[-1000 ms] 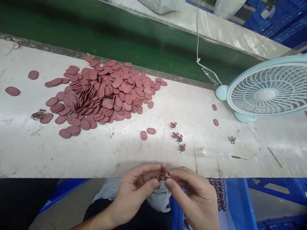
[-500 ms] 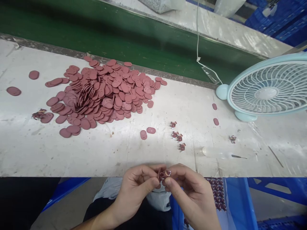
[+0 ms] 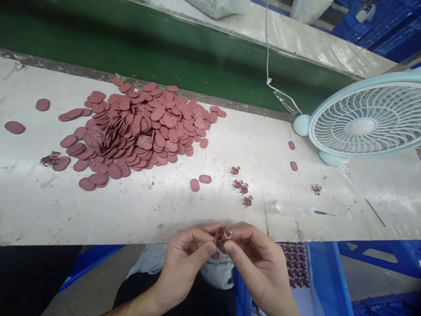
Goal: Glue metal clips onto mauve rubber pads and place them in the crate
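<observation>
At the table's front edge my left hand (image 3: 189, 259) pinches a reddish-brown oval disc (image 3: 217, 236) on its edge. My right hand (image 3: 256, 263) grips a small dark red figure (image 3: 226, 236) with white and yellowish marks, touching the disc. Fingertips hide part of both pieces. Beyond my hands, several similar small figures (image 3: 247, 201) stand on the white table (image 3: 131, 215). Two loose oval discs (image 3: 194, 185) lie to their left. A large pile of the same discs (image 3: 151, 127) spreads over the left half of the table.
A light blue fan (image 3: 362, 127) stands at the right, its cable running back over a green strip (image 3: 230, 74). A clear-handled pointed tool (image 3: 296, 208) lies in front of it. Below the table edge, a blue crate (image 3: 332, 276) holds rows of small dark red pieces (image 3: 297, 263).
The figure and disc between my fingertips have turned slightly, and the disc shows more clearly. Both hands keep their grip. The whole view has shifted a little.
</observation>
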{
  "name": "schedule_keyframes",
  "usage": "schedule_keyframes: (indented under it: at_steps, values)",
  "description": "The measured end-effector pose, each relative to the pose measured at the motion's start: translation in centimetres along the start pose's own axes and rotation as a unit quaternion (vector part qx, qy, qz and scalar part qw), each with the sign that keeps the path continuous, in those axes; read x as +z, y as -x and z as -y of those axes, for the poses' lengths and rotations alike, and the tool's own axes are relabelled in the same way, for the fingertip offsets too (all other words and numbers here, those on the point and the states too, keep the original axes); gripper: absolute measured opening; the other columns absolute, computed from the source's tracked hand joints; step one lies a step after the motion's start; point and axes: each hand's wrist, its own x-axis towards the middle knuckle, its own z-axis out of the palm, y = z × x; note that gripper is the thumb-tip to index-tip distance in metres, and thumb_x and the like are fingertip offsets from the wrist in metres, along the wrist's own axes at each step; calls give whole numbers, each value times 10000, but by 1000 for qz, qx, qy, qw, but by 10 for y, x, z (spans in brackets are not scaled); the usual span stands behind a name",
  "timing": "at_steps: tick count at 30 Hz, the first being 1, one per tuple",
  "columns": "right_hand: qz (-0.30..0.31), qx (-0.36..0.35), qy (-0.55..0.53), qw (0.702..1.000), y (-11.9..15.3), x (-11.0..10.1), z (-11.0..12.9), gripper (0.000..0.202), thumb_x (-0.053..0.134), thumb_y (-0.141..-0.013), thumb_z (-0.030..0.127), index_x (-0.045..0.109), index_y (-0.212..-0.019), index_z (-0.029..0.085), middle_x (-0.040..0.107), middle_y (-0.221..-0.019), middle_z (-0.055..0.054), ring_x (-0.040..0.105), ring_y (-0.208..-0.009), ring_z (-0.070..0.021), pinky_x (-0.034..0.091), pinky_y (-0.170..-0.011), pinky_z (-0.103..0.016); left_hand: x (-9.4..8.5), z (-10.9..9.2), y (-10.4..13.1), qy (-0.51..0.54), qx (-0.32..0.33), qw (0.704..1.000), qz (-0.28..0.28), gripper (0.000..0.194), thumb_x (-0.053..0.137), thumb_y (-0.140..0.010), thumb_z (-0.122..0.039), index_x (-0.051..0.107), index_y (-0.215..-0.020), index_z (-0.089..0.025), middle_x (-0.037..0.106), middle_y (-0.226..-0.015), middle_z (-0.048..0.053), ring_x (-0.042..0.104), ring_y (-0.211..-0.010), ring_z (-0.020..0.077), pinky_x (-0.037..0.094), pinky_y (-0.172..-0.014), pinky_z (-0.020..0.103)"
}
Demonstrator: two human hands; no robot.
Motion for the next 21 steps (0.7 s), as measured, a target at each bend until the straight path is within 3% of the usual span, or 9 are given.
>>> schedule_keyframes:
  at_steps: [5,11,14,16,18,19,21]
  values:
    - [3,-17,-4,1000,0,-1,-1,74,695,-974,200,726,-1020,249,749,-986,-42,736,-849,-180,621,-762,-291,1,0,0,-2,15,1000,3,135,760,-896,-244,791,-766,-220,778,-807,51,672,-1248,255,557,-1002,310]
    - [-3,-7,-16,1000,2,-3,-2,66,704,-977,234,739,-1026,259,748,-963,-36,727,-856,-170,609,-770,-262,3,6,-2,-12,38,999,26,123,776,-885,-270,780,-773,-217,809,-1097,77,693,-1215,241,565,-995,299]
    - [-14,-23,-19,999,8,-6,1,77,698,-980,242,745,-1034,271,732,-946,-29,718,-874,-162,604,-786,-241,3,2,-4,-24,61,996,65,81,791,-871,-314,783,-870,-233,730,-1331,87,709,-1183,259,583,-989,344]
    - [-41,-37,-22,998,17,-14,0,76,698,-976,235,745,-1024,272,725,-899,-24,715,-834,-155,605,-771,-228,-2,-8,-9,-86,98,987,97,144,780,-877,-342,775,-997,-263,654,-1439,92,698,-1202,287,613,-929,362]
    - [-98,-43,-23,994,32,-30,-7,73,706,-966,231,744,-1018,266,721,-879,-32,710,-782,-155,611,-725,-225,-12,-25,-19,-231,185,950,96,194,761,-890,-306,752,-1082,-288,661,-1413,85,690,-1204,281,617,-904,361]
    - [-132,-45,-21,990,41,-40,-14,71,716,-957,237,743,-1017,262,718,-885,-40,707,-766,-161,615,-698,-230,-18,-35,-26,-331,243,909,74,207,754,-893,-254,745,-1097,-293,689,-1360,72,695,-1181,258,598,-948,365]
    - [-201,-44,-5,979,64,-65,-32,79,741,-932,261,742,-1010,252,707,-926,-59,699,-755,-181,621,-656,-255,-27,-55,-43,-544,331,771,6,279,751,-885,-213,730,-1157,-275,676,-1369,81,646,-1245,275,496,-1119,450]
